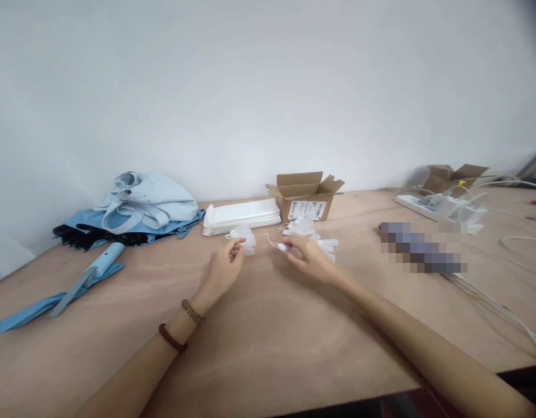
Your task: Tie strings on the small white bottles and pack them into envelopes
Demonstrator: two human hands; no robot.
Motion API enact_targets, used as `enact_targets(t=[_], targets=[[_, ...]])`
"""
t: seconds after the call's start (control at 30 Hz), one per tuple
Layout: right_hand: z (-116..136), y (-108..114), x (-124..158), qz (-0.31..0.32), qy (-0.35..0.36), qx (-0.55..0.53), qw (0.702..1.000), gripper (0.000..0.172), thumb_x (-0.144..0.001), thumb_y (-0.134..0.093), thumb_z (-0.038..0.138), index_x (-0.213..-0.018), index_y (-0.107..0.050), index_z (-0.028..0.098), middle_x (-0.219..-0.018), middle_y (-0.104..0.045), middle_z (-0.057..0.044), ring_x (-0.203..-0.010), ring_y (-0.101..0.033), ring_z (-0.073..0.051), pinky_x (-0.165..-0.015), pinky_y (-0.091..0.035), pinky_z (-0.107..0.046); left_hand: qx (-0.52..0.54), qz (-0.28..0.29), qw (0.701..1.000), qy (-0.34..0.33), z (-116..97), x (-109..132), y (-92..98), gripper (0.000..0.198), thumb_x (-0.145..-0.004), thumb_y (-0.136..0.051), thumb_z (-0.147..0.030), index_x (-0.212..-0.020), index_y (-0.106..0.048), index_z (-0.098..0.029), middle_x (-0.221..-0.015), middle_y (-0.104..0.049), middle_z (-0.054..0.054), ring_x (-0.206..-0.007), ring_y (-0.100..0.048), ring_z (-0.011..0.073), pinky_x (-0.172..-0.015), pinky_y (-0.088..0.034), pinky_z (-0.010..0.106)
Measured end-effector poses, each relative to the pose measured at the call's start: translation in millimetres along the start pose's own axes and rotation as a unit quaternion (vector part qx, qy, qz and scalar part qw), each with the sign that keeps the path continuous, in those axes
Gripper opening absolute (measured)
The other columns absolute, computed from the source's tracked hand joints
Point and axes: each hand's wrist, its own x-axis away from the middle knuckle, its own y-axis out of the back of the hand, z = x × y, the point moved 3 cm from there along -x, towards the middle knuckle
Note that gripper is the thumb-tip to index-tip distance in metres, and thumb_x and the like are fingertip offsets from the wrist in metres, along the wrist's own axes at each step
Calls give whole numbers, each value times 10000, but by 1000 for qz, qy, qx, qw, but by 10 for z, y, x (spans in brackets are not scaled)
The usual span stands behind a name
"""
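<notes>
My right hand (pixel 311 258) pinches a small white drawstring bag (pixel 282 247), whose thin string sticks out to the left. More thin white bags (pixel 303 226) lie just behind that hand, and flat whitish pieces (pixel 328 244) show past its knuckles. My left hand (pixel 224 268) has its thumb and fingers curled together beside another small pile of white bags (pixel 245 233). What lies between those left fingertips, if anything, is too small to make out. Both hands are just above the wooden table (pixel 254 342).
Behind the bags stand an open cardboard box (pixel 287 208) and flat white packs (pixel 244 213). At left lie a blue umbrella (pixel 104 260) and a light blue cloth bag (pixel 172 200). A blurred-out object (pixel 418 247), a power strip (pixel 418 206), cables and another carton (pixel 439 179) are at right.
</notes>
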Motion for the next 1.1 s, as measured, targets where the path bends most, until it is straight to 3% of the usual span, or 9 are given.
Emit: enact_targets(t=[0.1,0.23,0.4,0.6,0.73,0.83,0.97,1.1], targets=[[112,-126,36,-4,-32,-83,996,237,-862,-490,241,-1065,-588,167,-988,-649,-91,-913,-595,-206,-808,-454,-339,44,51,998,0,-45,52,-102,383,-838,-507,-391,-1110,-629,-151,-867,-688,61,-762,-632,185,-673,-468,262],[127,-309,81,-2,-79,-216,973,262,-848,-535,309,-1069,-587,179,-1026,-649,-87,-922,-604,-214,-804,-479,-357,79,69,995,0,-78,69,-131,356,-846,-508,-393,-1076,-641,-156,-964,-691,72,-810,-634,193,-740,-469,279],[155,-416,107,50,-91,-294,950,300,-836,-566,344,-1091,-608,191,-1028,-652,-75,-905,-594,-208,-802,-467,-352,100,112,989,1,-131,62,-122,319,-852,-504,-409,-931,-681,-155,-802,-690,41,-800,-623,197,-757,-468,285],[205,-418,105,78,-117,-385,912,329,-808,-597,383,-1058,-599,168,-897,-632,-43,-778,-567,-159,-733,-442,-313,139,90,986,2,-156,25,-82,277,-841,-537,-386,-921,-695,-173,-974,-704,52,-942,-605,205,-869,-432,295],[236,-436,111,91,-137,-427,889,308,-789,-619,386,-1008,-592,172,-818,-617,-16,-740,-553,-147,-724,-433,-310,168,96,980,38,-155,23,-70,312,-815,-567,-418,-952,-695,-169,-967,-698,75,-813,-596,187,-696,-452,270],[261,-460,115,95,-146,-443,879,297,-768,-638,373,-995,-588,188,-896,-635,-27,-812,-569,-160,-770,-434,-322,205,116,969,78,-179,33,-54,362,-792,-587,-449,-996,-682,-165,-939,-680,75,-604,-503,118,-504,-359,228],[275,-507,117,97,-147,-459,871,301,-759,-646,383,-983,-585,192,-942,-650,-41,-855,-580,-173,-808,-432,-341,219,123,962,103,-212,27,-13,368,-750,-630,-443,-969,-683,-152,-909,-667,69,-514,-377,70,-479,-308,221],[258,-530,122,87,-143,-462,871,326,-759,-649,414,-991,-594,192,-955,-656,-44,-868,-592,-181,-829,-434,-353,199,138,965,105,-174,16,-9,357,-744,-628,-442,-947,-696,-155,-875,-679,61,-510,-362,74,-491,-315,228]])
